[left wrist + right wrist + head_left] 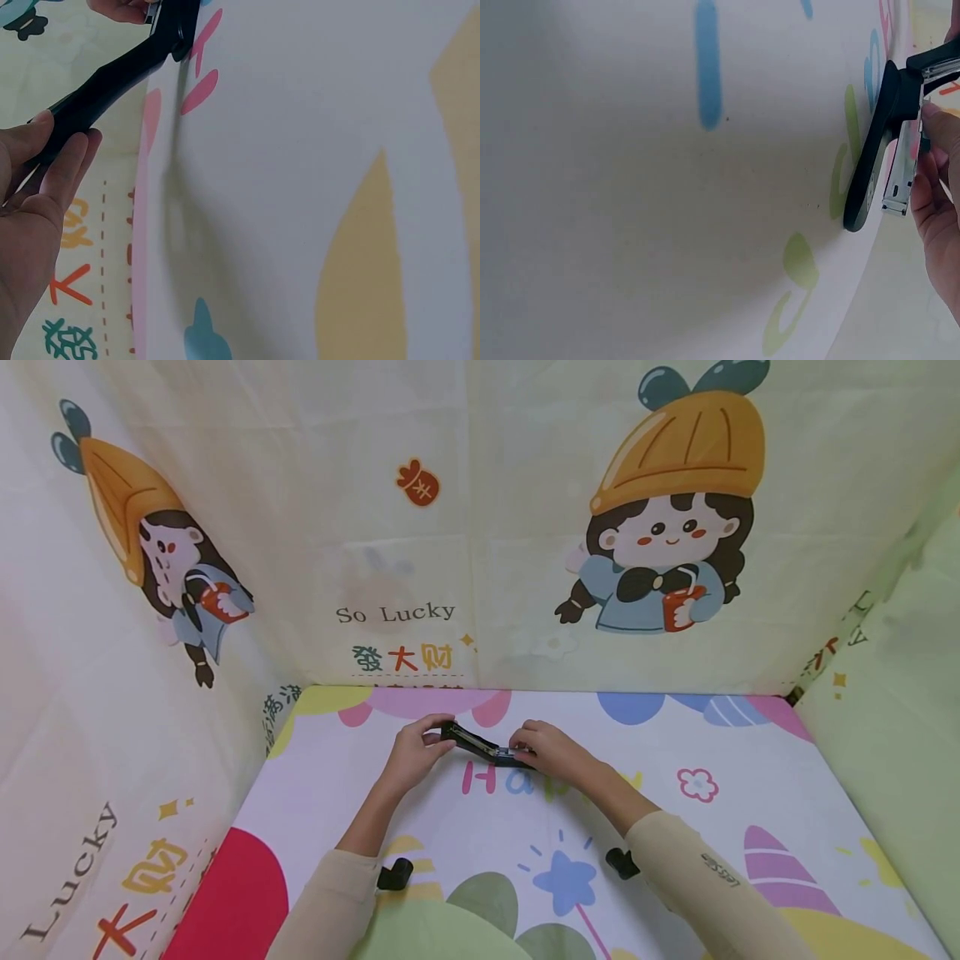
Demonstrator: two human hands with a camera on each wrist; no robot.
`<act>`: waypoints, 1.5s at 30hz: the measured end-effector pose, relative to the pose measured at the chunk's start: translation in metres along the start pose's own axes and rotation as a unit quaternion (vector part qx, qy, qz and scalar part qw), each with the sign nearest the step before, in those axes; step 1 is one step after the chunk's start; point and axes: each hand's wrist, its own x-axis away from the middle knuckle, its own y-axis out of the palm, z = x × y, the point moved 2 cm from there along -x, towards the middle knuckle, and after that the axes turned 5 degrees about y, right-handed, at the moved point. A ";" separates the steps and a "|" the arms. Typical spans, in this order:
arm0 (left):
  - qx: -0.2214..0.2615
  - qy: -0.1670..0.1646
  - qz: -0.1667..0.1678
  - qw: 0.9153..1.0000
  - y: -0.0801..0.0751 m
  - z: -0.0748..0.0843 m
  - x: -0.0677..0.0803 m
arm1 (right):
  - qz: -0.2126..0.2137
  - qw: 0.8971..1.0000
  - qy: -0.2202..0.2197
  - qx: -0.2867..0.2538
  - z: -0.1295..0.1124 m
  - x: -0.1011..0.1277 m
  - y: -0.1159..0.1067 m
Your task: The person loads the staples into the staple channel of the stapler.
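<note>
- The black plastic stapler with a metal staple channel (480,745) is lying swung open in the middle of the colourful printed surface (750,752), and both hands are working on it.
- The left hand (415,752) is gripping the raised black arm's far end, its fingers (56,161) curled narrowly round it.
- The right hand (550,752) is pinching the metal channel end, its fingertips (939,127) closing on the silver rail.
- Judging from this, the opening looks done; whatever is to happen at the channel looks unfinished.
- Whether staples are sitting in the channel is hard to make out.
- The right hand is covering that end in the head view, and both wrist views are cutting the hands off.
</note>
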 end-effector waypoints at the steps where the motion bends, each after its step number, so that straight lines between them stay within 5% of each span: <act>1: -0.001 0.001 0.000 1.000 0.000 0.000 0.000 | 0.000 1.000 0.001 0.001 0.000 0.000 0.000; 45: -0.022 0.001 -0.006 1.000 0.000 0.003 -0.002 | 0.002 1.000 0.014 0.023 0.002 0.002 0.000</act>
